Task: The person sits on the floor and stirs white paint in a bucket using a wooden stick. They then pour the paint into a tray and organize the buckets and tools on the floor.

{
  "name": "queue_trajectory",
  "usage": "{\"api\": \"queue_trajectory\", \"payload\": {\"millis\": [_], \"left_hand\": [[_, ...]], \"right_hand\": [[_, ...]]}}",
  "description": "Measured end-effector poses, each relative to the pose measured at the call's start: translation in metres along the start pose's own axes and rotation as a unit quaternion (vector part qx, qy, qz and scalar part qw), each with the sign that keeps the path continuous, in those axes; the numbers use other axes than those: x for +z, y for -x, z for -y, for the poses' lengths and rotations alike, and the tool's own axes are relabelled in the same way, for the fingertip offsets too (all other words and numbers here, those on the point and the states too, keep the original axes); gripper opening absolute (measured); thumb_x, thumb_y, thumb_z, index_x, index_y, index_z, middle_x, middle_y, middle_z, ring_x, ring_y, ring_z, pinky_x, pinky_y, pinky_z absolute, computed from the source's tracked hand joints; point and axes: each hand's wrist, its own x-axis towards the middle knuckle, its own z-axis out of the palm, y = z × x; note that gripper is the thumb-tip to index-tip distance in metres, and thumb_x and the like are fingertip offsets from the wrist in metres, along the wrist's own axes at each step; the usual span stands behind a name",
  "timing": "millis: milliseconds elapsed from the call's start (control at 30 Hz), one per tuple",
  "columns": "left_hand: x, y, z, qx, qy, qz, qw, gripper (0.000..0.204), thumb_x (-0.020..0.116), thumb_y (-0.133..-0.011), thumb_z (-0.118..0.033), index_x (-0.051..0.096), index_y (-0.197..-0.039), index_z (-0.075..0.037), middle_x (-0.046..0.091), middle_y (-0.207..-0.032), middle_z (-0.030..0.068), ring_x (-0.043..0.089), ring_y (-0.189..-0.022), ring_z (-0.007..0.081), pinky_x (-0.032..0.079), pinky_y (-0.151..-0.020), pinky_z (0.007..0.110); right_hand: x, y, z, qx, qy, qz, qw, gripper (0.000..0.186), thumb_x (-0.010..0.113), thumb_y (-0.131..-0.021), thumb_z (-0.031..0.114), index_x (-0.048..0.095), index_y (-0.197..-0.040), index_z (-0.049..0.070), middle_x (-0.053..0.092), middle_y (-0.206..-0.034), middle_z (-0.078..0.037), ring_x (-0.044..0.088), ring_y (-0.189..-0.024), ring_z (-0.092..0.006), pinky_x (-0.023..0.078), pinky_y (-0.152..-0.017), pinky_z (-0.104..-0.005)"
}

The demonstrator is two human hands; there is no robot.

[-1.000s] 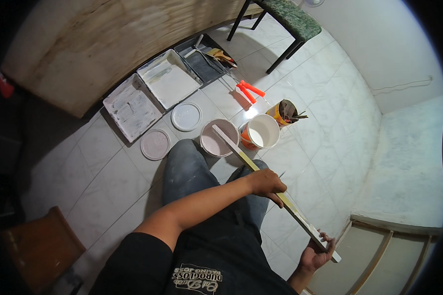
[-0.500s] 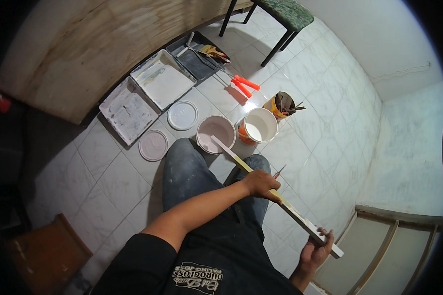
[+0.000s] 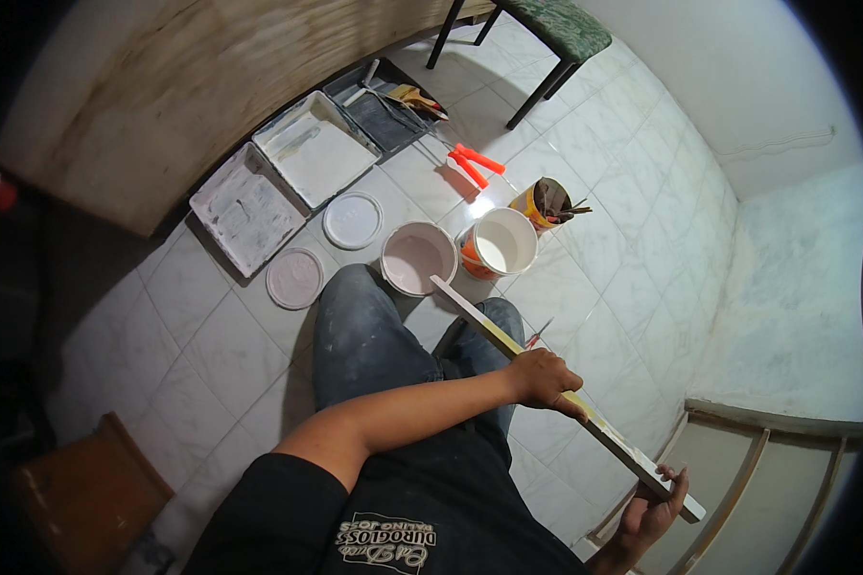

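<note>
Just right of frame centre, the left hand was clenched around a long strip; at lower right, the right hand loosely gripped its end.

Painted bar, glossy tiles, matt denim jeans

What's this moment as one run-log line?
left hand: gripping stick | right hand: holding stick's near end | stick's far end: overlaps pinkish bucket in view
</note>
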Motion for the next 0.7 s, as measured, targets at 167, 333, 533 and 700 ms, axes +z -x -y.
{"api": "queue_trajectory", "payload": {"millis": [167,333,533,700], "left_hand": [[-0.004,0.001,-0.006,0.008,0.000,0.008,1.000,0.076,0.046,-0.081,-0.083,0.053,-0.065,-0.009,0.055,-0.056,0.0129,0.062,-0.061,0.0364,0.048,-0.058,0.047],[-0.008,-0.001,-0.009,0.035,0.006,0.007,0.999,0.076,0.045,-0.082,-0.082,0.053,-0.065,-0.008,0.055,-0.057,0.0133,0.062,-0.061,0.0363,0.047,-0.056,0.047],[0.006,-0.005,-0.015,0.068,0.015,-0.012,0.998,0.075,0.044,-0.084,-0.080,0.053,-0.066,-0.008,0.056,-0.058,0.0128,0.062,-0.062,0.0365,0.047,-0.056,0.047],[-0.006,-0.009,-0.026,0.077,-0.021,-0.016,0.997,0.075,0.043,-0.084,-0.080,0.054,-0.065,-0.008,0.058,-0.058,0.0119,0.063,-0.060,0.0351,0.049,-0.055,0.046]], "right_hand": [[0.001,0.004,0.003,-0.009,0.016,0.003,1.000,0.019,0.058,-0.101,0.024,0.056,-0.102,0.005,0.055,-0.087,-0.004,0.055,-0.092,-0.0171,0.050,-0.091,-0.0353],[0.000,0.005,0.014,-0.011,0.030,0.033,0.999,0.020,0.057,-0.101,0.025,0.057,-0.101,0.005,0.057,-0.090,-0.004,0.057,-0.094,-0.0173,0.050,-0.092,-0.0368],[0.001,0.008,0.025,-0.058,0.067,0.059,0.994,0.023,0.053,-0.104,0.026,0.059,-0.111,0.005,0.058,-0.095,-0.005,0.056,-0.096,-0.0178,0.051,-0.095,-0.0390],[-0.042,-0.013,0.037,-0.054,0.023,0.068,0.996,0.030,0.047,-0.105,0.023,0.059,-0.125,0.004,0.065,-0.103,-0.019,0.063,-0.094,-0.0328,0.052,-0.085,-0.0506]]}}
